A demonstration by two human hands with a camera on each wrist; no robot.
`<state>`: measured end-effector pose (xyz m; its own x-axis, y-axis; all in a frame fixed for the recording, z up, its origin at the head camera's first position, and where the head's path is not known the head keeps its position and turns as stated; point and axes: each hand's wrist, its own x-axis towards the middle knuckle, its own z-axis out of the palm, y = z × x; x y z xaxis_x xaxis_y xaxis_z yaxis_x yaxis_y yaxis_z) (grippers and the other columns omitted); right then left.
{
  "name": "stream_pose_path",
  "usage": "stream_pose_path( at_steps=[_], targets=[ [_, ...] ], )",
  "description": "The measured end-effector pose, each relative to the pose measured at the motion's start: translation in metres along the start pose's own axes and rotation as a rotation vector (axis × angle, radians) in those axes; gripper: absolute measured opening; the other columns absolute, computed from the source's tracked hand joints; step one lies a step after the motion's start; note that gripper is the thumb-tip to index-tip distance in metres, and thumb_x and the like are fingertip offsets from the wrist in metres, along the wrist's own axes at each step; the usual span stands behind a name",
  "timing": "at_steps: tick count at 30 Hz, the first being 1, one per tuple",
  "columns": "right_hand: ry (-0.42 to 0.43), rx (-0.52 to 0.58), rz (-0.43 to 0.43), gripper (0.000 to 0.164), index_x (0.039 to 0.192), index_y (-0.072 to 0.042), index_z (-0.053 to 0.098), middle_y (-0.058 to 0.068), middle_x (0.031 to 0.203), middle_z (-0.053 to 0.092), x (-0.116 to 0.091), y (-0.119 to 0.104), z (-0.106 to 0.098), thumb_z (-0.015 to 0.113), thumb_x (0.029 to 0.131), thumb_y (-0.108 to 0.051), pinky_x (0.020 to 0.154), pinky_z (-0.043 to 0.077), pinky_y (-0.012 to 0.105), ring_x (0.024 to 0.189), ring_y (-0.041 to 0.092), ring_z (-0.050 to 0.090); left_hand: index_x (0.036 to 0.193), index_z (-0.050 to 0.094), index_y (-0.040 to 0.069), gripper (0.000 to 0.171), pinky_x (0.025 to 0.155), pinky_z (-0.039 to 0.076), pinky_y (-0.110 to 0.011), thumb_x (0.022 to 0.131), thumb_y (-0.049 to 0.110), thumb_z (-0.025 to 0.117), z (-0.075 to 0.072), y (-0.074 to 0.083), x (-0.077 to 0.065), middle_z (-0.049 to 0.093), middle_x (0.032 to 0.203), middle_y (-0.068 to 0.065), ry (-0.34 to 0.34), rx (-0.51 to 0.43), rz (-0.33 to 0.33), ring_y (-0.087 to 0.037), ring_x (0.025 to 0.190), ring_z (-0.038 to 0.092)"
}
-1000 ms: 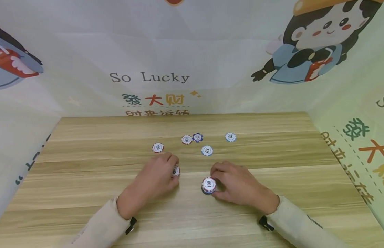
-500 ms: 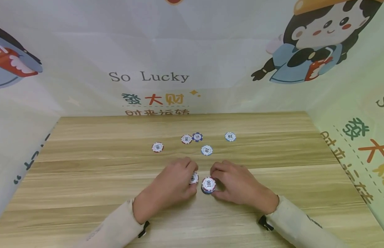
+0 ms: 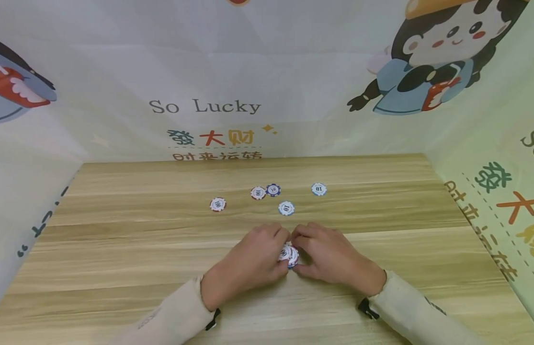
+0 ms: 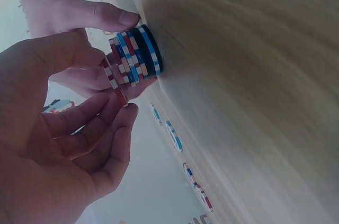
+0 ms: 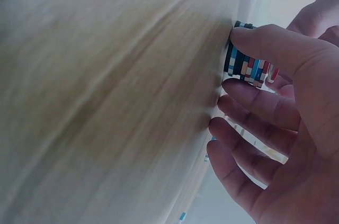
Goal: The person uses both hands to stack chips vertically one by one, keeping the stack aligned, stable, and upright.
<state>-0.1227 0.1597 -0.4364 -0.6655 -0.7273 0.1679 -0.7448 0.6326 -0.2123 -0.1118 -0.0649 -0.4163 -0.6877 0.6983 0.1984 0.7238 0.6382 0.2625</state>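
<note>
My left hand [image 3: 259,253] pinches a red-and-white poker chip [image 4: 115,83] by its edges between thumb and fingertips. The chip is slightly tilted and sits right at the top of a stack of poker chips [image 4: 139,55], overlapping it in the head view. The stack stands upright on the table, with red, blue, light blue and dark chips in layers. My right hand [image 3: 331,253] holds the stack from the right side, thumb at the near side and index finger at the far side. Its other fingers [image 5: 249,150] extend loosely beside the stack.
Beyond the hands lie loose chips: a red-edged 100 chip [image 3: 218,204], another 100 chip [image 3: 257,193] touching a dark blue 10 chip [image 3: 273,190], and two light blue 10 chips, one nearer [image 3: 286,208], one farther right [image 3: 319,189]. Printed cloth walls surround the wooden table [image 3: 120,230].
My left hand has moved right with its chip, from left of the stack to over the stack's top. My right hand has stayed at the stack.
</note>
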Motion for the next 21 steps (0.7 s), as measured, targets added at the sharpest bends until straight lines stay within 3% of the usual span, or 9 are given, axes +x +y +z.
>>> stream_pose_path(
  at_steps=[11, 21],
  targets=[
    [-0.016, -0.018, 0.004, 0.046, 0.122, -0.007, 0.08, 0.002, 0.119, 0.074, 0.001, 0.0, -0.001, 0.092, 0.086, -0.033, 0.076, 0.063, 0.038, 0.101, 0.02, 0.067, 0.114, 0.069, -0.001, 0.037, 0.086, 0.061, -0.043, 0.09, 0.023, 0.084, 0.007, 0.005, 0.004, 0.068, 0.102, -0.009, 0.014, 0.015, 0.018, -0.023, 0.093, 0.068],
    [-0.011, -0.022, -0.003, 0.045, 0.121, -0.005, 0.081, 0.005, 0.12, 0.074, 0.001, 0.0, -0.001, 0.091, 0.086, -0.031, 0.08, 0.063, 0.038, 0.104, 0.021, 0.068, 0.115, 0.067, 0.001, 0.038, 0.087, 0.059, -0.04, 0.091, 0.024, 0.086, 0.011, 0.007, 0.004, 0.066, 0.103, -0.007, 0.0, -0.011, -0.006, -0.02, 0.092, 0.065]
  ],
)
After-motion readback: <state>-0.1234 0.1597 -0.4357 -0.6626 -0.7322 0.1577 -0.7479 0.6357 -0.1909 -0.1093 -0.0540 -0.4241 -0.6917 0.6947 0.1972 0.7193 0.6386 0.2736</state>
